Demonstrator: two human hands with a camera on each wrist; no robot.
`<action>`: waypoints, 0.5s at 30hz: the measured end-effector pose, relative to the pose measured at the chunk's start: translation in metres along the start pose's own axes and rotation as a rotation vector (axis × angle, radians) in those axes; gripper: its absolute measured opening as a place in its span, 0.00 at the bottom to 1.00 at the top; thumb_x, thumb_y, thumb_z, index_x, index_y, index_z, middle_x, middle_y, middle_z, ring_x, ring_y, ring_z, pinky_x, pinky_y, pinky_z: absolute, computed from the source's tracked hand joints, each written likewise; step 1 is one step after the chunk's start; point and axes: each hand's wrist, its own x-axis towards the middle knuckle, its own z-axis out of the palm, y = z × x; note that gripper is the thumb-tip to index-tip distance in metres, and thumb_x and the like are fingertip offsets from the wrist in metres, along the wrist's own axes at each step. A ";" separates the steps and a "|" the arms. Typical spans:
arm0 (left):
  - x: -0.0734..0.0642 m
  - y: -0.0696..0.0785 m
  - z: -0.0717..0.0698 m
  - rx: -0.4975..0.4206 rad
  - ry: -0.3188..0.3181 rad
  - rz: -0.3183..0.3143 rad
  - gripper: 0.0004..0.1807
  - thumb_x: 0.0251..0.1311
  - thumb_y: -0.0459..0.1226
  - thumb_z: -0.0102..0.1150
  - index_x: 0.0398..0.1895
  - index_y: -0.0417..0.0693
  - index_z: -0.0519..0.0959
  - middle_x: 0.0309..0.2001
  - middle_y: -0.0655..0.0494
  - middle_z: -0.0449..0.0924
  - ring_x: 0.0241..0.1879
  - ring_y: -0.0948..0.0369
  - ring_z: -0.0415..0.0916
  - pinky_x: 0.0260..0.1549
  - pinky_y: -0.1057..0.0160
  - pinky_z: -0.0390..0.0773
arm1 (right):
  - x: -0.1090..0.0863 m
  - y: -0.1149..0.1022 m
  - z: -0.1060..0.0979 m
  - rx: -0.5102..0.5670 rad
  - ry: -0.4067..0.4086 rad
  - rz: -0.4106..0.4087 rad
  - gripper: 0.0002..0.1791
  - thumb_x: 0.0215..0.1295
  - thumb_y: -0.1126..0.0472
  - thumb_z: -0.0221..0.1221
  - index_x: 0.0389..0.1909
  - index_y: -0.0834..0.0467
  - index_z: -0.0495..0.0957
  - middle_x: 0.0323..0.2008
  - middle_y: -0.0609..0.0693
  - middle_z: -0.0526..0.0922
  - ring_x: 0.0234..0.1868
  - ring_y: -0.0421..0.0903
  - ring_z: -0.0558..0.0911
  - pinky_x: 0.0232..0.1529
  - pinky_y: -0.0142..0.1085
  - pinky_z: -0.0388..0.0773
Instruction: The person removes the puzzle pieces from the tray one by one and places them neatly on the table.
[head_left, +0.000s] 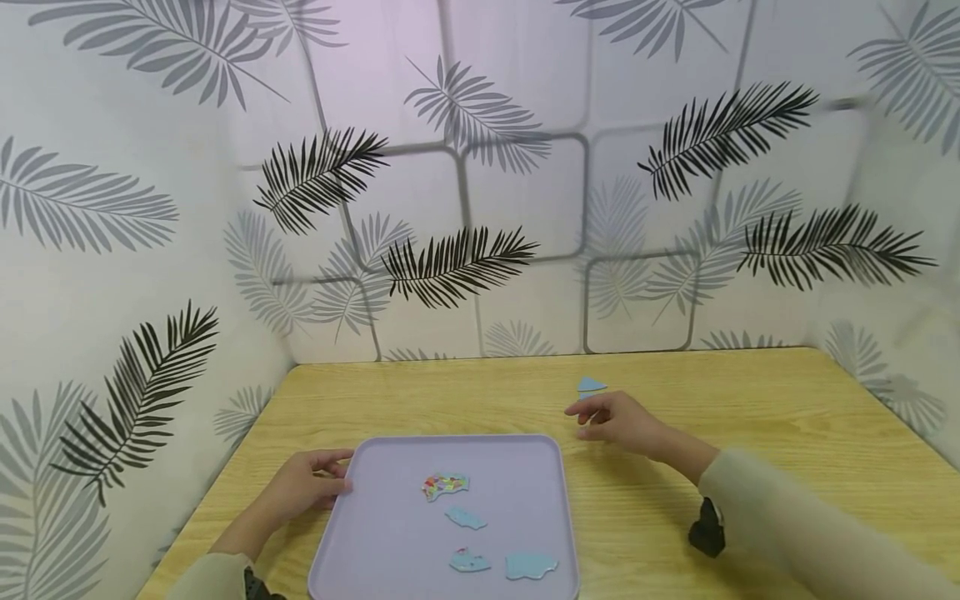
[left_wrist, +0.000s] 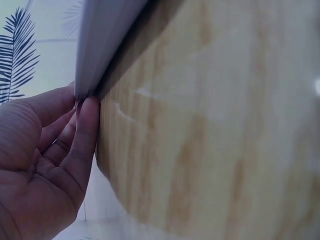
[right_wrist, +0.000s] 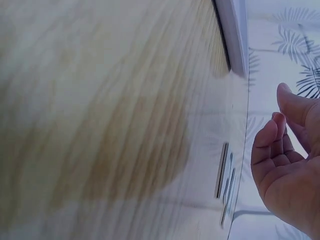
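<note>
My left hand (head_left: 303, 483) grips the left rim of a pale purple square tray (head_left: 397, 575), its thumb and fingertips at the edge in the left wrist view. Four-sided and shallow, the tray holds several flat, jagged pieces: one multicoloured piece (head_left: 446, 485), a narrow light-blue piece (head_left: 466, 517), a blue piece with a coloured edge (head_left: 469, 561) and a wider blue piece (head_left: 530, 566). Beyond the tray's far right corner, my right hand (head_left: 618, 422) hovers over the table with loosely bent fingers, holding nothing. Just past its fingertips lies a light-blue piece (head_left: 591, 384); another beside it is partly hidden by the hand.
The wood-grain table (head_left: 787, 433) runs back to a wall (head_left: 525, 308) with a leaf pattern, and similar walls stand at both sides. In the right wrist view, thin flat pieces (right_wrist: 223, 170) lie on the table near the hand.
</note>
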 end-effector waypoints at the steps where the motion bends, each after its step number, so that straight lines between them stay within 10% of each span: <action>1: 0.000 0.000 0.000 0.001 0.000 0.001 0.29 0.43 0.33 0.66 0.54 0.41 0.71 0.35 0.48 0.72 0.31 0.58 0.74 0.27 0.61 0.79 | 0.000 -0.002 0.003 0.007 0.004 0.004 0.18 0.52 0.66 0.62 0.46 0.64 0.75 0.35 0.59 0.74 0.28 0.45 0.74 0.23 0.34 0.74; 15: 0.001 0.000 0.001 0.007 0.017 -0.004 0.29 0.42 0.32 0.66 0.53 0.42 0.72 0.34 0.49 0.71 0.30 0.59 0.74 0.26 0.61 0.79 | 0.004 -0.030 0.039 0.107 0.005 0.018 0.18 0.52 0.66 0.61 0.46 0.63 0.75 0.34 0.53 0.75 0.28 0.45 0.72 0.23 0.32 0.73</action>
